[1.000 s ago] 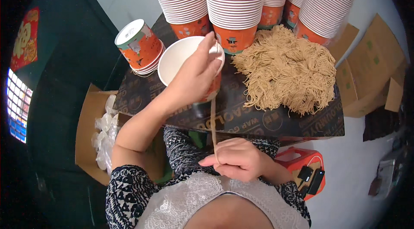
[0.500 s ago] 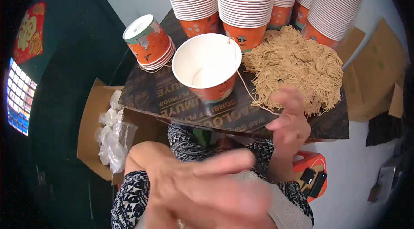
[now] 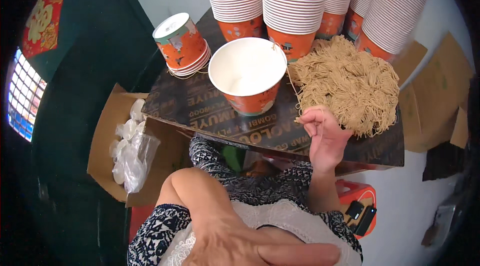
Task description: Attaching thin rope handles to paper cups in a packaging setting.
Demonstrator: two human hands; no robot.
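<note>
A white-lined orange paper bucket (image 3: 250,101) stands upright, mouth up, near the table's front edge. A thin beige string (image 3: 292,83) is fastened at its rim and runs down to my right hand (image 3: 327,136), whose fingers are curled together around it. Just behind that hand lies a large loose heap of tan strings (image 3: 350,81). My left hand (image 3: 250,246) is close in front of my chest, with a finger stretched to the right. It touches no bucket or string, and the lower edge cuts off part of it.
Tall stacks of nested paper buckets (image 3: 295,8) line the back of the dark plywood table (image 3: 200,111). A few upside-down buckets (image 3: 182,48) sit at its left. Below, a cardboard box (image 3: 107,156) holds clear plastic pieces. An orange-red stool (image 3: 371,193) with black devices stands at right.
My right hand has closed its fingers on the string and shifted slightly left. My left hand has drawn down toward my body. The whole view has shifted a little.
</note>
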